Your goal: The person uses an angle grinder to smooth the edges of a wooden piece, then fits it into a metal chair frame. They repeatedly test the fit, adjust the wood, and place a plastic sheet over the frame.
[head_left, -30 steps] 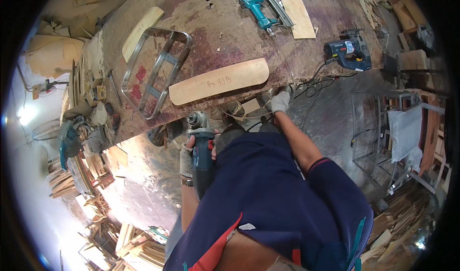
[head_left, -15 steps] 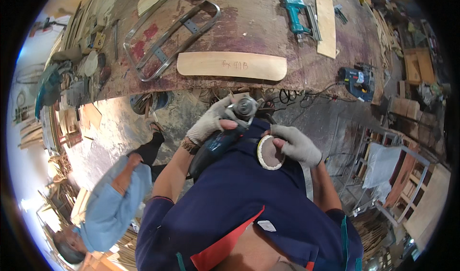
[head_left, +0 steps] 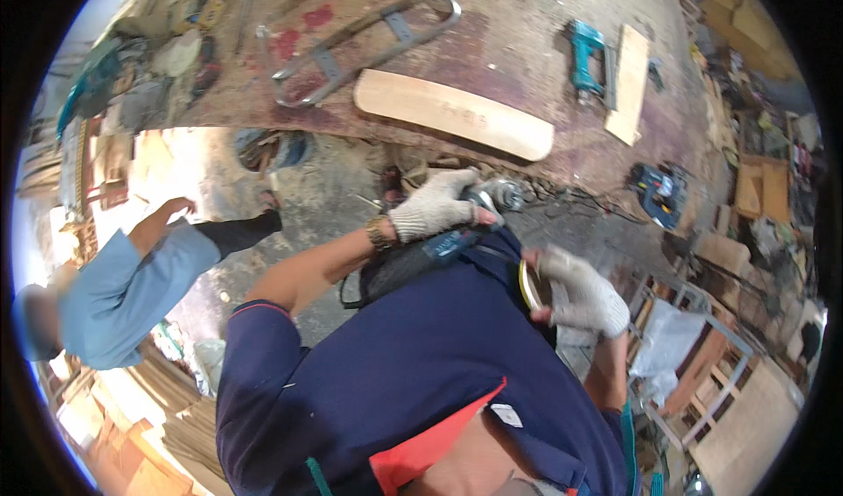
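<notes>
My left hand [head_left: 436, 206], in a pale knitted work glove with bare fingertips, is closed around the front of a dark angle grinder [head_left: 404, 266]. The grinder lies across my lap, its metal head pointing away from me. In my right hand [head_left: 581, 292], gloved the same way, a round sanding disc [head_left: 528, 283] with a yellowish rim is gripped at its edge. It is turned nearly edge-on, so its faces are mostly hidden. Both hands are in front of the bench, with the grinder head and the disc apart.
On the worn bench lie a curved wooden board [head_left: 448, 114], a metal frame [head_left: 386, 50], a teal nail gun [head_left: 584, 59], a wood strip [head_left: 627, 88] and a blue jigsaw [head_left: 659, 196]. A person in blue [head_left: 132, 290] is at the left. Metal frames [head_left: 716, 364] stand right.
My right hand has moved right and turned the disc from face-up to nearly edge-on. The grinder has shifted right with my left hand. The view has tilted, and the person has moved left.
</notes>
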A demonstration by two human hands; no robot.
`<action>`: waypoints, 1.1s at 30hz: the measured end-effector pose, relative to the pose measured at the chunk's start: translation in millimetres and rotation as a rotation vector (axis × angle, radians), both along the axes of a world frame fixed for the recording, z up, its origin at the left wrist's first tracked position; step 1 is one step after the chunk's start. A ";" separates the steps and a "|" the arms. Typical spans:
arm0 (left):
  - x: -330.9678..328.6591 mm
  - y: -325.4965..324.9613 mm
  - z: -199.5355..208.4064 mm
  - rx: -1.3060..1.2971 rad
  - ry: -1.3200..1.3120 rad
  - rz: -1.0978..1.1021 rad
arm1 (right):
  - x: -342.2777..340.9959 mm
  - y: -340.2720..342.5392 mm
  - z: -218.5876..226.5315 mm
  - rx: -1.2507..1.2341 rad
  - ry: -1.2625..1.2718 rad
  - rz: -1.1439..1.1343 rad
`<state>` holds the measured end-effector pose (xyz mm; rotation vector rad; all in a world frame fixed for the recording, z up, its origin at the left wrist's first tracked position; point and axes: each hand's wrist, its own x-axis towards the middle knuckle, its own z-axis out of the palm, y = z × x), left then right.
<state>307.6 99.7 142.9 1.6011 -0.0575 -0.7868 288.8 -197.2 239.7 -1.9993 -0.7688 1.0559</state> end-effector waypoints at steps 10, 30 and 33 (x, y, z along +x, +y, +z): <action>-3.2 -7.0 13.4 0.274 -0.153 -0.031 | 3.1 41.7 -56.7 0.275 -0.160 -0.776; -2.6 -9.2 -2.8 0.313 -0.083 -0.124 | 30.0 71.7 -6.1 -0.356 -0.665 -0.130; 0.7 -11.8 -11.7 0.258 -0.141 -0.149 | 26.5 70.2 -3.4 -0.368 -0.621 -0.151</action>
